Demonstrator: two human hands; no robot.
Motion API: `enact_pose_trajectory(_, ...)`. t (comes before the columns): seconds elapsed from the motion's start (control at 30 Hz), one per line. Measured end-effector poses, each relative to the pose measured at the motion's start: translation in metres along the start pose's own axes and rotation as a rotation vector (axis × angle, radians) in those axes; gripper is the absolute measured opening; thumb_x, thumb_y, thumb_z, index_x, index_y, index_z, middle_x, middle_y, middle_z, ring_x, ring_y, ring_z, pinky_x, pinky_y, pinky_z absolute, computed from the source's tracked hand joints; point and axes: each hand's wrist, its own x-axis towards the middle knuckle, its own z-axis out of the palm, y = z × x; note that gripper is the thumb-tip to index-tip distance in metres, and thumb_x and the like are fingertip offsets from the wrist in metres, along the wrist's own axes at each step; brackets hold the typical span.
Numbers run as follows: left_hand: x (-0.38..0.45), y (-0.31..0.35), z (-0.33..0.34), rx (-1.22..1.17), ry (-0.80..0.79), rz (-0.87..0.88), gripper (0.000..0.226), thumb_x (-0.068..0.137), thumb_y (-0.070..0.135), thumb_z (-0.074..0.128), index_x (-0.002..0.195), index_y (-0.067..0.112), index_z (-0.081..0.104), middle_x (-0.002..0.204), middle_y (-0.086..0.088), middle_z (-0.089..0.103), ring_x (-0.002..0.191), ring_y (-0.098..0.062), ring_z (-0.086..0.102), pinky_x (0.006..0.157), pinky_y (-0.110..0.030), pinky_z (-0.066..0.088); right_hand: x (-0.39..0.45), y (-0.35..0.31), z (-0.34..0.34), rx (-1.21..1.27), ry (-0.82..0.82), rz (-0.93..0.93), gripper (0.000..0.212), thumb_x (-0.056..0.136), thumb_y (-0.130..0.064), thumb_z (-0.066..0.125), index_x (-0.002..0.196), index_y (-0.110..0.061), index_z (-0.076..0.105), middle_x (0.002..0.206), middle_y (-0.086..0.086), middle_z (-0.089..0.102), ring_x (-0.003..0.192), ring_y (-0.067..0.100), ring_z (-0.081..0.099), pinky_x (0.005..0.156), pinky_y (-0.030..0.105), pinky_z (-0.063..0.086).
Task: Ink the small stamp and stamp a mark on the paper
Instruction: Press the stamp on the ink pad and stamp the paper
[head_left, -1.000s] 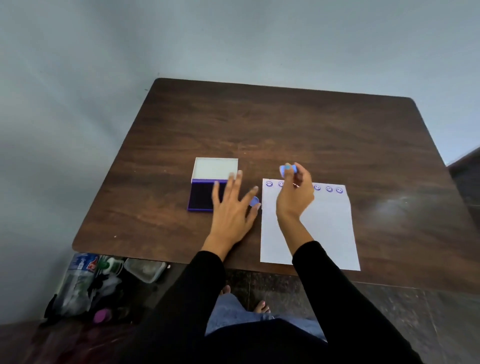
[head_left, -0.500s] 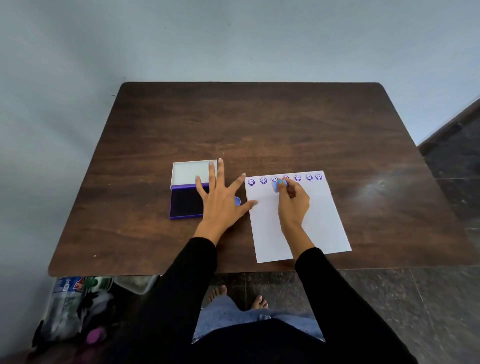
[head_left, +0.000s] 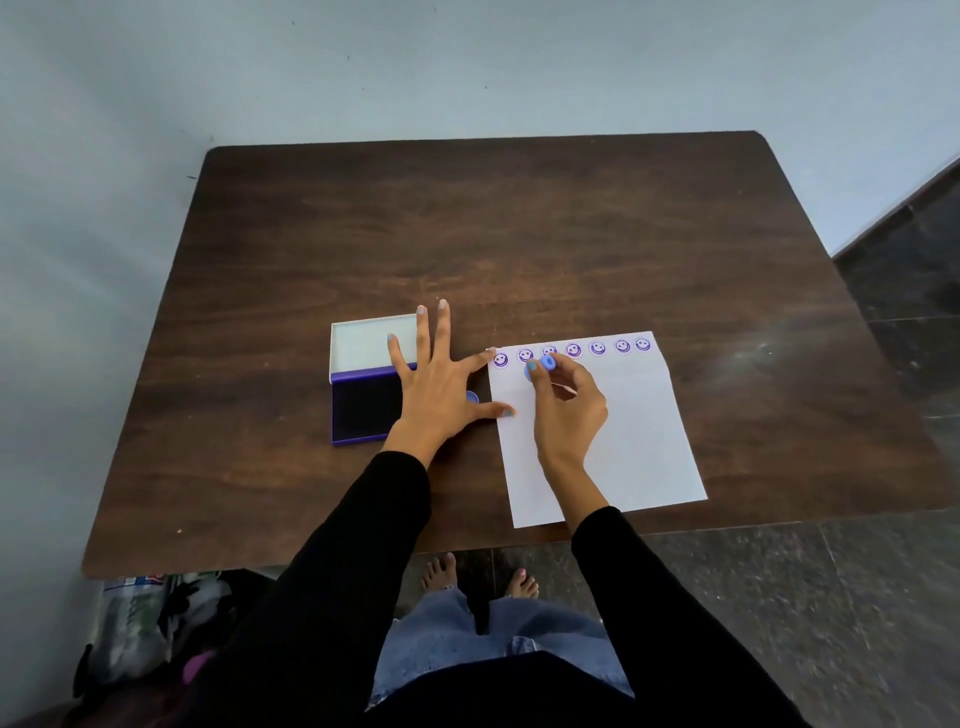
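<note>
My right hand (head_left: 569, 410) pinches a small blue round stamp (head_left: 540, 366) against the white paper (head_left: 639, 436), just below a row of several purple smiley marks (head_left: 597, 347) along the paper's top edge. My left hand (head_left: 439, 387) lies flat with fingers spread, partly over the open purple ink pad (head_left: 361, 405) and with the thumb and forefinger on the paper's left edge. A small blue cap-like piece (head_left: 471, 397) peeks out beside the left hand.
The dark wooden table (head_left: 519, 234) stands against a pale wall at the left and back. Under its left front corner lie bottles and bags (head_left: 150, 618). Dark tiled floor (head_left: 883, 597) lies to the right.
My right hand with the stamp has come down from the top row of marks to a spot slightly lower and left on the paper. The left hand stays spread beside the pad.
</note>
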Motion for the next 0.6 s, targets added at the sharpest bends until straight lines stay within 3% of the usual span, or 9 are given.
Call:
enact_pose_trajectory(0.1,0.0,0.0,0.0,-0.009,0.0,-0.008,0.082,0.062,0.079,0.058,0.136,0.048,0.04,0.156,-0.007,-0.027,0.141,-0.034,-0.029,0.107,-0.065,-0.014,-0.004,0.003,0.006,0.008,-0.029,-0.051,0.029,0.078,-0.02,0.074,0.105,-0.01,0.068,0.103,0.005,0.071,0.078,0.002,0.062,0.067,-0.003,0.045)
enact_pose_trajectory(0.27,0.0,-0.003,0.001,-0.032,0.037,0.009,0.075,0.065,0.07,0.066,0.133,0.047,0.045,0.158,-0.008,-0.023,0.141,-0.035,-0.027,0.107,-0.066,-0.01,-0.011,0.008,0.013,-0.032,-0.102,-0.164,0.028,0.077,-0.014,0.075,0.104,-0.007,0.069,0.101,0.007,0.072,0.089,0.009,0.065,0.079,0.006,0.049)
enact_pose_trajectory(0.4,0.002,-0.004,0.001,-0.042,0.046,0.013,0.071,0.067,0.064,0.069,0.132,0.046,0.047,0.158,-0.008,-0.021,0.142,-0.035,-0.027,0.108,-0.066,-0.009,-0.013,0.01,0.014,-0.139,-0.126,-0.265,0.03,0.076,-0.014,0.076,0.104,-0.007,0.07,0.101,0.01,0.073,0.087,0.006,0.061,0.079,0.007,0.045)
enact_pose_trajectory(0.6,0.001,-0.004,0.002,-0.093,0.049,0.015,0.068,0.069,0.062,0.069,0.131,0.045,0.049,0.159,-0.008,-0.019,0.142,-0.035,-0.026,0.108,-0.065,-0.011,-0.015,0.007,0.016,-0.216,-0.136,-0.267,0.032,0.077,-0.014,0.075,0.107,-0.005,0.069,0.105,0.015,0.072,0.094,0.021,0.066,0.085,0.027,0.05)
